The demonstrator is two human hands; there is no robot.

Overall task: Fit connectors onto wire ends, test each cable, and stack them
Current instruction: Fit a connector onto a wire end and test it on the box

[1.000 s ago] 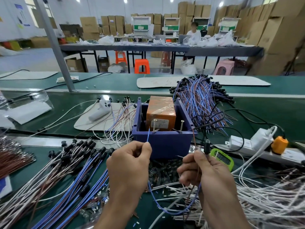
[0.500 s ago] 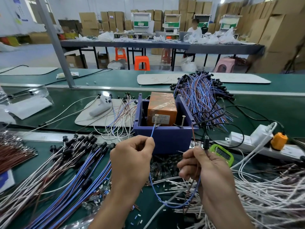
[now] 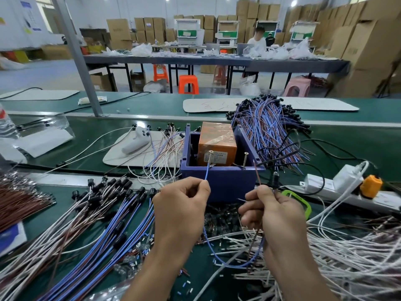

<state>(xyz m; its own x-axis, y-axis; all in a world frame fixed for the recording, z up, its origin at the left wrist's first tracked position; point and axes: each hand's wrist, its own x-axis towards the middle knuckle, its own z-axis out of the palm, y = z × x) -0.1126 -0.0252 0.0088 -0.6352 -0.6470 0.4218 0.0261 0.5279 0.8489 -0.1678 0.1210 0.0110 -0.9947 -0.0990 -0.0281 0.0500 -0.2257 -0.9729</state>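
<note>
Having risen toward twelve o'clock, blue wire (image 3: pixel 206 174), pinched by left hand (image 3: pixel 180 205), now seems to touch screw (image 3: pixel 210 152); right hand (image 3: pixel 271 211) grips brown wire (image 3: pixel 257 173), so testing is likely starting.

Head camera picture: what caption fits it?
Left hand holds a blue wire at a screw; right hand pinches a brown wire.

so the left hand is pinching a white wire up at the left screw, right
No, the wire is blue, not white. In the head view the left hand pinches the blue wire, its tip up at the left screw.
</note>
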